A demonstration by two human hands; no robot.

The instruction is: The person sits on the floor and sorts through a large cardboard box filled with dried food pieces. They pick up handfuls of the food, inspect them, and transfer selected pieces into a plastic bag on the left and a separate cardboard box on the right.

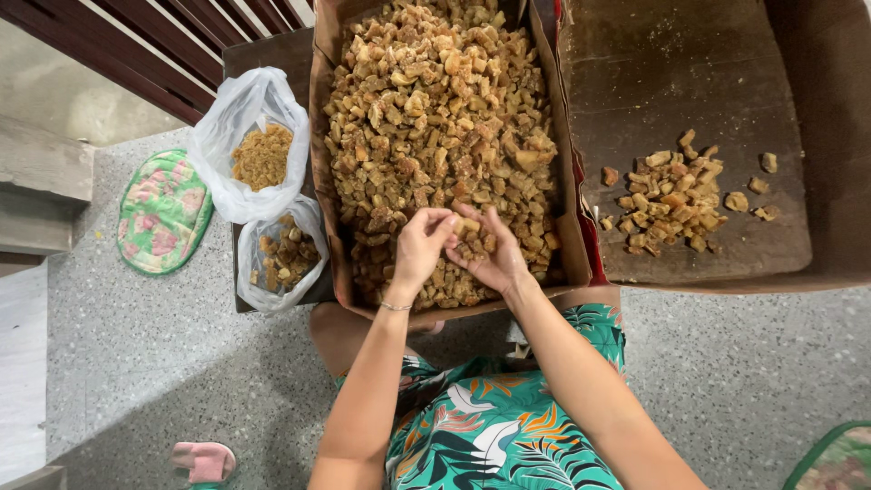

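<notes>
Brown, crumbly chunks [440, 118] filled the cardboard box [319, 181], and over its near end I saw my left hand [419, 247] and right hand [494, 257] meet, both curled and pinching one chunk [466, 226] between the fingertips. To the right of that box, a second box [817, 136] held a small heap of chunks [667, 201]; to its left sat two plastic bags [259, 136], and further left a flowered mat [163, 211].

Left hand [419, 247] and right hand [490, 254] meet, fingers curled together.
</notes>
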